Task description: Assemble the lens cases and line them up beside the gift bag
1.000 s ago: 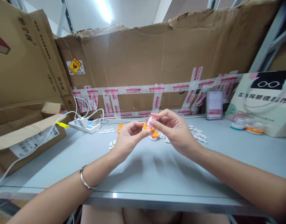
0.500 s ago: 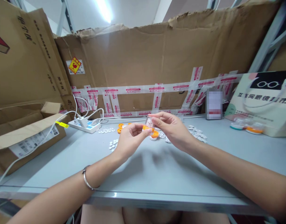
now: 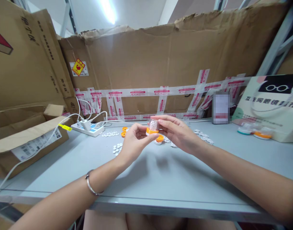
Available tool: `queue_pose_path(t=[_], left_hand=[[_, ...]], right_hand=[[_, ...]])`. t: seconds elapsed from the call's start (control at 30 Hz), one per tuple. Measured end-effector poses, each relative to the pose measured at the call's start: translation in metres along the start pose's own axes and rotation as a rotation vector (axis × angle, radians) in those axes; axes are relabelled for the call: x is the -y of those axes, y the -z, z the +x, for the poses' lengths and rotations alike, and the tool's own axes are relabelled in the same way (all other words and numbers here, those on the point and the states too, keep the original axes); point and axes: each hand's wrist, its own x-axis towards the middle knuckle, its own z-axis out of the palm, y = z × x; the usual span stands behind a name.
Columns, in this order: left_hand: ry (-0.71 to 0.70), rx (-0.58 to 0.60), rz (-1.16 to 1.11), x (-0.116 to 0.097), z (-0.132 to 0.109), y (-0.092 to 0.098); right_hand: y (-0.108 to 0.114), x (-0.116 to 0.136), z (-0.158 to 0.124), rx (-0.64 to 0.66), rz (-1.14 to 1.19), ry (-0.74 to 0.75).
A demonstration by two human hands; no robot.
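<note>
Above the table, my left hand (image 3: 133, 142) pinches a round orange base (image 3: 152, 131) between thumb and fingers. My right hand (image 3: 180, 130) has its fingers around a small clear cover (image 3: 153, 123), which stands upright on that base. White patterned bits show through the clear wall. Just below and behind the hands rests another orange-and-white round piece (image 3: 159, 139). Partly hidden behind my right hand lie white notched discs (image 3: 204, 136). Left of my left hand are small white round caps (image 3: 117, 147) and more orange rings (image 3: 123, 130).
A white power strip (image 3: 89, 128) with cables lies at the back left, beside an open cardboard box (image 3: 41, 140). Finished-looking clear-topped pieces (image 3: 262, 134) stand before a paper bag (image 3: 271, 105). A phone (image 3: 220, 108) leans against the large carton (image 3: 146, 64) at the back.
The clear cover was tilted at the orange base and now sits upright on it. My right fingers have shifted around the cover. The whole view has moved slightly.
</note>
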Motion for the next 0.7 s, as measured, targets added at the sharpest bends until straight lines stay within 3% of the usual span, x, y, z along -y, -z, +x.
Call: queue_pose_path(t=[0.2,0.7], left_hand=[[-0.038,0.001,-0.048,0.004,0.005,0.005],[-0.003,-0.056,-0.058,0.009,0.005,0.003]], right_hand=[[0.001,-0.004,0.000,0.080,-0.132,0.037],[-0.012,-0.019,-0.002,-0.168,-0.136,0.107]])
